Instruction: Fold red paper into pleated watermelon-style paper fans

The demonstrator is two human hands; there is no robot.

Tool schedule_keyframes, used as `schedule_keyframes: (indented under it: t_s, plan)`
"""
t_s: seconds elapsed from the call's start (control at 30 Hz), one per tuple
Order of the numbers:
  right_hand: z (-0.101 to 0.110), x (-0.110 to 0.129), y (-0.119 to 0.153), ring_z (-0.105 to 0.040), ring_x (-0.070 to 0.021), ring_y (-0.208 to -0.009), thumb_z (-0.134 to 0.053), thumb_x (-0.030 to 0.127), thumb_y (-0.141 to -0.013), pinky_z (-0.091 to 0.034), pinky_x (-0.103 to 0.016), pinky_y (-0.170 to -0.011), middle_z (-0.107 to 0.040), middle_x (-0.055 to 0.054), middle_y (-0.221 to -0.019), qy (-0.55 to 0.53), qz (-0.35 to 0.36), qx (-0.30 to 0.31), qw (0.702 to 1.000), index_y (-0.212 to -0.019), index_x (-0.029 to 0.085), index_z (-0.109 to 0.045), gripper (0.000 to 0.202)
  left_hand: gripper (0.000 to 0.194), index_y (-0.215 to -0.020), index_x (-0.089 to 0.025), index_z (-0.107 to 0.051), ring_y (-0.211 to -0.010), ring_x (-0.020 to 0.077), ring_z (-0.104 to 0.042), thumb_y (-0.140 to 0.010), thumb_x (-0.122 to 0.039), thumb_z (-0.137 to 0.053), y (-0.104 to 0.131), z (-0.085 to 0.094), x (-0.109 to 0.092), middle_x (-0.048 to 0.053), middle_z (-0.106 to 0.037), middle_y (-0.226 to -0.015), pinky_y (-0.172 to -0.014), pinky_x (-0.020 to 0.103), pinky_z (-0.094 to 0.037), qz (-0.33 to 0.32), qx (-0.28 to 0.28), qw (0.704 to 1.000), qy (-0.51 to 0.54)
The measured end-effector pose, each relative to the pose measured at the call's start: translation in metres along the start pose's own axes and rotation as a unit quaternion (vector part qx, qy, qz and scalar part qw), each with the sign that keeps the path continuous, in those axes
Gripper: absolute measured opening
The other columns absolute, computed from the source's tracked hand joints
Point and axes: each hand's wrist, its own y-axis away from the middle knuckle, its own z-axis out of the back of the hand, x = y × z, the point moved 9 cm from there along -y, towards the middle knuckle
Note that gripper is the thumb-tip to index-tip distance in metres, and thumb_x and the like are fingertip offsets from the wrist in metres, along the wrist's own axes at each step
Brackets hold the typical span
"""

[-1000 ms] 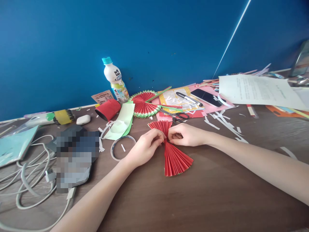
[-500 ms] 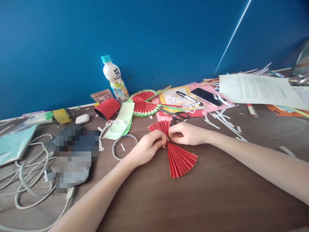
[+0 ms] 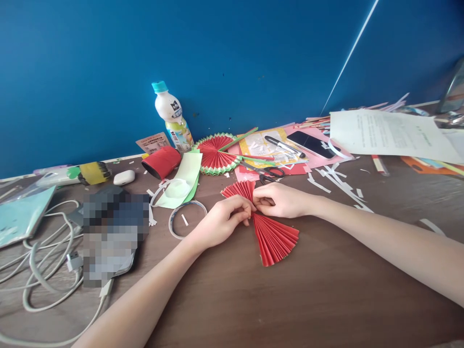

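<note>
A red pleated paper (image 3: 275,239) is pinched at its middle, its two ends spread like fans, one toward the wall and one toward me. My left hand (image 3: 226,217) is closed on the narrow middle from the left, thumb and fingers together. From the right, my right hand (image 3: 277,199) grips the same spot with curled fingers. The fingertips of both hands nearly meet and hide the pinched centre. Behind them lies a round red pleated rosette (image 3: 213,154) with a green zigzag edge.
Black scissors (image 3: 270,173), a marker (image 3: 284,146) and a phone (image 3: 313,144) lie behind my right hand. Left of my hands are a tape ring (image 3: 172,222), green paper (image 3: 194,166), a red roll (image 3: 163,162), a bottle (image 3: 174,116) and cables (image 3: 32,261).
The near fan of the red pleated paper has swung slightly to the right. Both hands keep their hold at its middle, nearly unmoved.
</note>
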Motion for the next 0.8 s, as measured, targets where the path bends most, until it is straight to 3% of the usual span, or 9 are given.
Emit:
schedule_keyframes:
  t_s: [0.33,0.6,0.8]
  plan:
    - [0.0,-0.002,0.0,-0.036,-0.0078,-0.053,-0.048,0.009,-0.068,-0.028,-0.021,-0.05,-0.041,0.004,-0.059,0.006,-0.004,0.006,1.0,-0.058,0.018,-0.038,0.017,0.015,-0.068,-0.016,-0.047,-0.082,0.0122,-0.055,-0.081,-0.01,-0.041,-0.001,-0.002,-0.004,0.003,-0.056,-0.09,-0.08,0.024,-0.04,-0.027,0.011,1.0,-0.01]
    - [0.0,-0.002,0.0,-0.037,-0.0075,-0.053,-0.049,0.012,-0.072,-0.029,-0.021,-0.05,-0.042,0.004,-0.059,0.014,-0.009,0.003,1.0,-0.061,0.017,-0.043,0.014,0.009,-0.072,-0.016,-0.049,-0.061,0.0079,-0.053,-0.08,-0.016,-0.044,0.0,-0.004,0.003,0.001,-0.057,-0.084,-0.067,0.024,-0.043,0.038,0.016,0.998,0.046]
    - [0.0,-0.002,0.0,-0.039,-0.0076,-0.054,-0.049,0.012,-0.072,-0.029,-0.021,-0.05,-0.044,0.003,-0.06,0.009,-0.019,0.003,1.0,-0.062,0.017,-0.046,0.011,0.009,-0.073,-0.017,-0.05,-0.065,0.0102,-0.056,-0.08,-0.019,-0.045,0.0,-0.002,0.006,0.0,-0.06,-0.074,-0.07,0.025,-0.043,0.057,-0.001,0.997,0.053]
